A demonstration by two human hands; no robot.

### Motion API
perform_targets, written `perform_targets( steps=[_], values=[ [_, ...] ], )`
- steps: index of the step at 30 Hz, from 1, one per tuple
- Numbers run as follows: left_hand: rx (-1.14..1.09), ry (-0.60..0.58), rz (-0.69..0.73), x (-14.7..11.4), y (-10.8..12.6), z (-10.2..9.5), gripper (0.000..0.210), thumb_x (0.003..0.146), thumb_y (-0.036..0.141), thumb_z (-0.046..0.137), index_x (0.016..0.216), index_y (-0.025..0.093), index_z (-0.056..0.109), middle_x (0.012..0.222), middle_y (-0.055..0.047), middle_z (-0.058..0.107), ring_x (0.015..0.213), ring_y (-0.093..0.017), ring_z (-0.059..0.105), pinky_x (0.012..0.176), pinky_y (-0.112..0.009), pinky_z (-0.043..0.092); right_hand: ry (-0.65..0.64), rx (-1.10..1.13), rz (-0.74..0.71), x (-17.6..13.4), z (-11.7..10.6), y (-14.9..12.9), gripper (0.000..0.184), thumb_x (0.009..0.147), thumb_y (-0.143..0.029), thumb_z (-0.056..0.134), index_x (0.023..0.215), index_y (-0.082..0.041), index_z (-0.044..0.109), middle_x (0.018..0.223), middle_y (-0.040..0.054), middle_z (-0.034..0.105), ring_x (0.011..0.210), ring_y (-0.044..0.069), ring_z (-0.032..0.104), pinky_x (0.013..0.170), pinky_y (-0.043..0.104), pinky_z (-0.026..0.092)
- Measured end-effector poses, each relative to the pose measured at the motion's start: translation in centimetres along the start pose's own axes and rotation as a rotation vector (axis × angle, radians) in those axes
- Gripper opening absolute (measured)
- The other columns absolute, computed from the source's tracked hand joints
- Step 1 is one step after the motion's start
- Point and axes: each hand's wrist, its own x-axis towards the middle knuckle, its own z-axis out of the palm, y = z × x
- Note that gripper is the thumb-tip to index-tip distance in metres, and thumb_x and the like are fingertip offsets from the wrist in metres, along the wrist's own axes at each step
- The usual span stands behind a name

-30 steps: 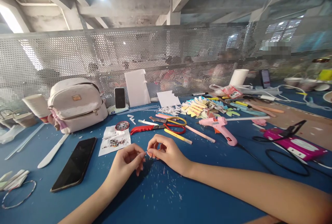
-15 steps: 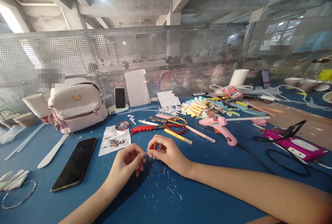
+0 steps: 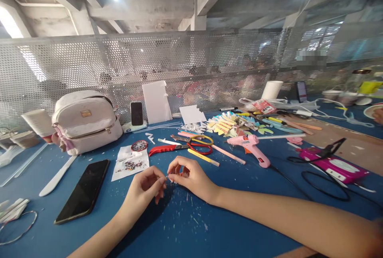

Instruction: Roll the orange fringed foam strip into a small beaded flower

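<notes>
My left hand (image 3: 147, 188) and my right hand (image 3: 193, 178) meet fingertip to fingertip above the blue table (image 3: 179, 234). Both are closed in a pinch, and whatever sits between the tips is too small to name. Just beyond them lie red-handled pliers (image 3: 164, 148), scissors with yellow and red handles (image 3: 199, 143) and a yellow marker (image 3: 203, 157). Left of these, a white paper sheet (image 3: 118, 166) carries a heap of tiny coloured bits (image 3: 131, 165) and a small red-rimmed dish (image 3: 139, 145). Pale shavings are scattered on the table under my hands.
A black phone (image 3: 83, 191) and a white plastic knife (image 3: 56, 176) lie left, before a pale backpack (image 3: 86, 120). Rightward are a pink glue gun (image 3: 251, 148), a magenta power strip (image 3: 333, 165) with black cable, and a pile of cut paper pieces (image 3: 224, 124). A perforated metal screen (image 3: 167, 62) stands behind.
The whole view has shifted slightly, so things on the table appear a little further left. Both hands keep their pinch, nearly unmoved. At the far right edge, another person's hand now shows.
</notes>
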Motion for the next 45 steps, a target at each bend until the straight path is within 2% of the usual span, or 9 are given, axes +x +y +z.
perform_targets(
  steps=[45],
  values=[
    [0.076, -0.020, 0.012, -0.04, 0.11, 0.01, 0.029, 0.086, 0.041, 0.064, 0.076, 0.015, 0.061, 0.060, 0.002, 0.056, 0.049, -0.010, 0.052, 0.044, -0.020, 0.045, -0.014, -0.013, -0.006, 0.19, -0.01, -0.01, 0.009, 0.085, -0.015, 0.066, 0.077, -0.019, 0.064, 0.079, -0.0023, 0.061, 0.070, 0.011, 0.053, 0.058, 0.020, 0.038]
  ],
)
